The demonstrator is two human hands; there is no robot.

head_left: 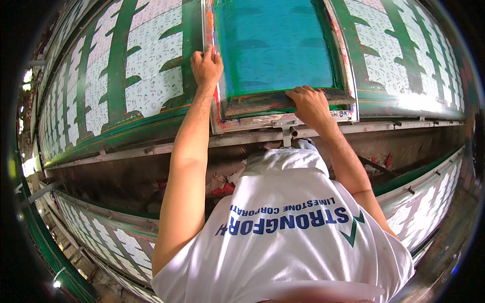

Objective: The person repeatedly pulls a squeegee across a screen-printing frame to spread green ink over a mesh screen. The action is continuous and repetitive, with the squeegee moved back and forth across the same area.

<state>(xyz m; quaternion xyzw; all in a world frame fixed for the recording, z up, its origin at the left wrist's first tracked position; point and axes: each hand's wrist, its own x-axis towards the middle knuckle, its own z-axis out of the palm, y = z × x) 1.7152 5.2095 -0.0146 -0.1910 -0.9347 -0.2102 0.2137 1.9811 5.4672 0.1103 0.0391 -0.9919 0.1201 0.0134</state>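
Note:
A screen printing frame (348, 76) with blue-green mesh (278, 55) lies flat on the long green table before me. My left hand (207, 66) is closed on the frame's left side rail, fingers over its edge. Across the near end of the mesh lies a dark wooden squeegee (257, 104), stained with ink. My right hand (310, 105) grips the squeegee right of its middle, fingers curled over the top. The squeegee's blade is hidden beneath its wood. Dark curved shapes show faintly through the mesh.
White patterned cut fabric pieces (154, 65) lie in rows on the green table (118, 55), on both sides of the frame. A metal rail (242, 138) with a bracket (286, 130) runs along the near edge. Behind me stands another table with similar pieces (134, 245).

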